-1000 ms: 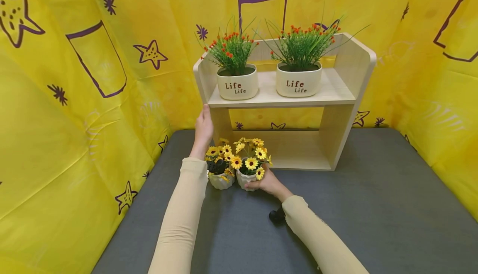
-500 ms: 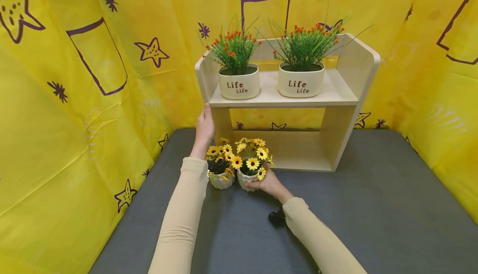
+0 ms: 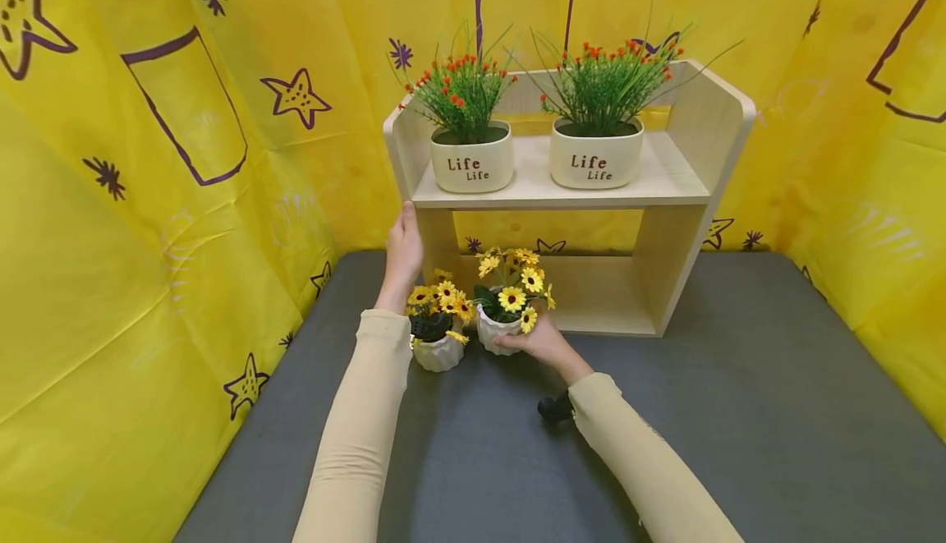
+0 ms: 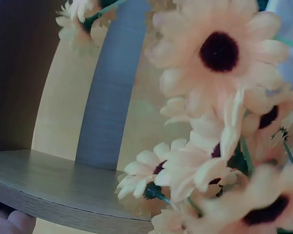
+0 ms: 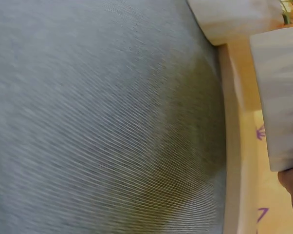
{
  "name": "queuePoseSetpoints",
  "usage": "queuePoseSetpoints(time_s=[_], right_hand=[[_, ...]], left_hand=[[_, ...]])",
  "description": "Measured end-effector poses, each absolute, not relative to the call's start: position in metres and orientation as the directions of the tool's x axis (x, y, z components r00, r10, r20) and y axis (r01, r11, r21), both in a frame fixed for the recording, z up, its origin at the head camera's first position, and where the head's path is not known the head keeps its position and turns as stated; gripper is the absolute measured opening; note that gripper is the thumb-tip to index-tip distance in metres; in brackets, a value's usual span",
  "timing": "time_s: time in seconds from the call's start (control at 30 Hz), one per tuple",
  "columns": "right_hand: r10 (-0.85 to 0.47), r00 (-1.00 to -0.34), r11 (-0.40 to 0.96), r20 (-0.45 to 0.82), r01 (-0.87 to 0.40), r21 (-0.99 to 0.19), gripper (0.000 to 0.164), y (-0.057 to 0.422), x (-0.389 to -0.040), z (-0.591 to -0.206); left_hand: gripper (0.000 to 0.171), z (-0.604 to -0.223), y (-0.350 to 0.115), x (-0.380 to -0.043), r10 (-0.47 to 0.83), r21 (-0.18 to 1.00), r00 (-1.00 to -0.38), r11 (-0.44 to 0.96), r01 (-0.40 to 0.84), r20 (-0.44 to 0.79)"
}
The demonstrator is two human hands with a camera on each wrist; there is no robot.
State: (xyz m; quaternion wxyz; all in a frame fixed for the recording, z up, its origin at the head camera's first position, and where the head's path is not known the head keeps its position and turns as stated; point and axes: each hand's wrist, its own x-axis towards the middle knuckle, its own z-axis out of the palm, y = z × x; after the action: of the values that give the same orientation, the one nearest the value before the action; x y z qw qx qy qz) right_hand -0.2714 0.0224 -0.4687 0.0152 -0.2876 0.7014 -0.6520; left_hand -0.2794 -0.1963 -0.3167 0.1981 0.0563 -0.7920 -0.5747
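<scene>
- Right flowerpot [image 3: 491, 331] — shifted far and slightly right since the earlier frame; now near the shelf [image 3: 532, 161].
- Right hand [image 3: 544, 341] grasps it, thumb on its near side.
- Left hand [image 3: 403, 254] touches the shelf's left side — cannot tell whether it grips.
- Left flowerpot [image 3: 439, 356] stands on the tabletop [image 3: 473, 461].

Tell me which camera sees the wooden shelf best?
The head view, because nearly the whole wooden shelf fits in it. The left wrist view shows only close-up pieces, partly behind flowers. The right wrist view shows just a narrow part.
</scene>
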Motion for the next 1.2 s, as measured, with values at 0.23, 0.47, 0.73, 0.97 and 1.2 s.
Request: queuePoseSetpoints(time_s=[0.23,0.47,0.73,0.97,1.2], right_hand=[[-0.427,-0.842,-0.023,0.329,-0.353,-0.935,0.072,0.028,-0.274,-0.447],[-0.373,-0.899,0.025,0.23,-0.258,-0.966,0.077,0.025,-0.292,-0.449],[-0.326,-0.912,0.099,0.249,-0.295,-0.95,0.077,0.022,-0.303,-0.446],[-0.299,-0.929,0.099,0.219,-0.258,-0.961,0.082,0.021,-0.315,-0.443],[-0.274,-0.948,0.162,0.16,-0.209,-0.964,0.084,0.019,-0.323,-0.447]], left_hand=[[0.072,-0.317,-0.195,-0.281,-0.321,0.931,-0.912,0.337,0.141,0.254],[0.074,-0.318,-0.196,-0.282,-0.319,0.934,-0.912,0.326,0.148,0.256],[0.073,-0.318,-0.195,-0.282,-0.321,0.93,-0.912,0.34,0.14,0.255],[0.073,-0.317,-0.195,-0.283,-0.323,0.923,-0.912,0.365,0.124,0.251],[0.074,-0.318,-0.195,-0.282,-0.33,0.925,-0.911,0.359,0.121,0.248]])
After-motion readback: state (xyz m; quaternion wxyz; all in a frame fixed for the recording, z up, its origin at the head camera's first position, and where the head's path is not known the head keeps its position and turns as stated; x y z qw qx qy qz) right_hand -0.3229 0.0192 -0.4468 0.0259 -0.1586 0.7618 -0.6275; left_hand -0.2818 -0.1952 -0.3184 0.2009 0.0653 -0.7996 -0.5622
